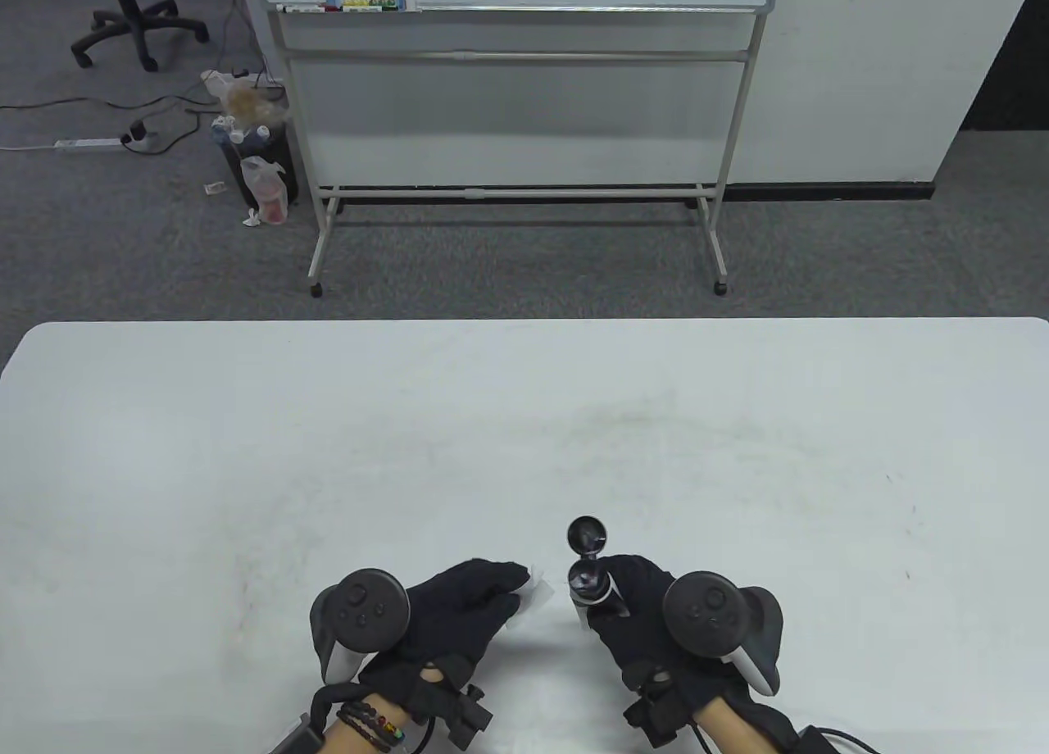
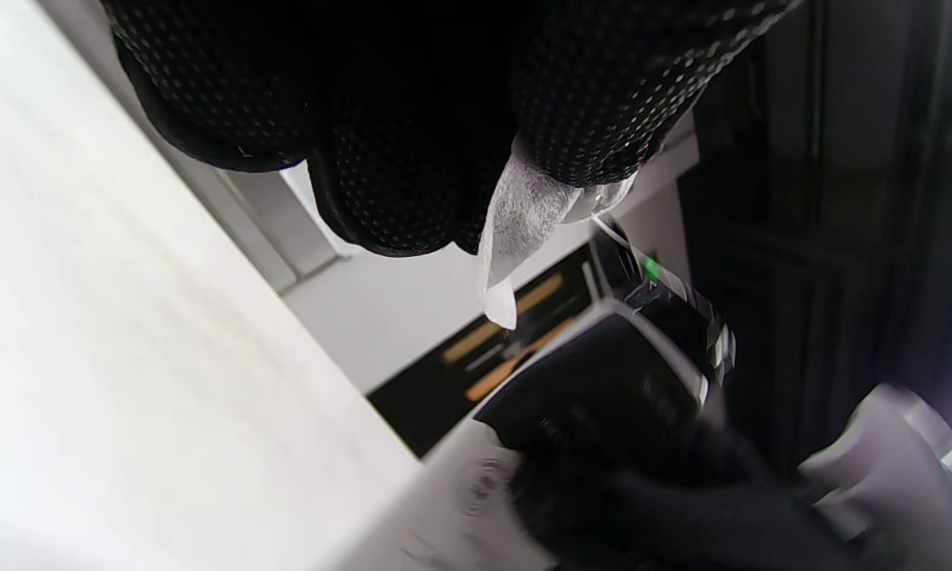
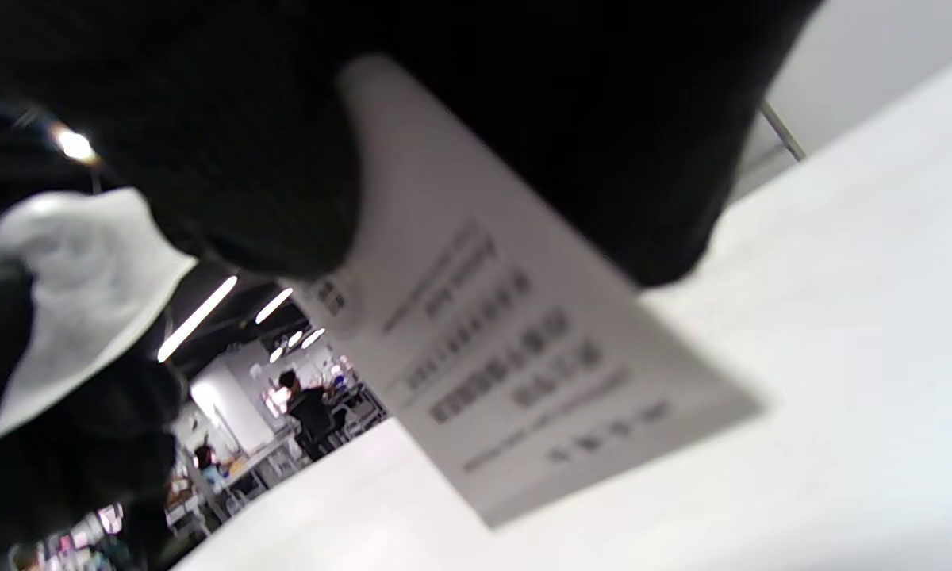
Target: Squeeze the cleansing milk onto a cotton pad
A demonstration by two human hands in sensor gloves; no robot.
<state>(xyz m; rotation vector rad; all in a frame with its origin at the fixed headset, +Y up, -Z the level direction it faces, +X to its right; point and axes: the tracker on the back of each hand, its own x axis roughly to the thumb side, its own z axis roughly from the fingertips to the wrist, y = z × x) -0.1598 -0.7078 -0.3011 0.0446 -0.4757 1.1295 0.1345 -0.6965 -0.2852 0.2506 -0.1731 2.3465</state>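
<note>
Both hands gripped: my right hand (image 1: 647, 615) held the tube (image 1: 592, 597) just right of the cotton pad (image 1: 537, 588), pinched in my left hand (image 1: 459, 615).

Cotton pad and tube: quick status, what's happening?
Left hand pinches cotton pad. Right hand grips cleansing milk tube, flip cap open. Nozzle beside pad, apart. Nothing in between.

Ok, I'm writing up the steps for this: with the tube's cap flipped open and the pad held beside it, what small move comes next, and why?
Probably bring the tube nozzle over the cotton pad before squeezing. The right hand grips the tube with its cap flipped open, the left hand pinches the pad just beside it, and no milk shows on the pad.
</note>
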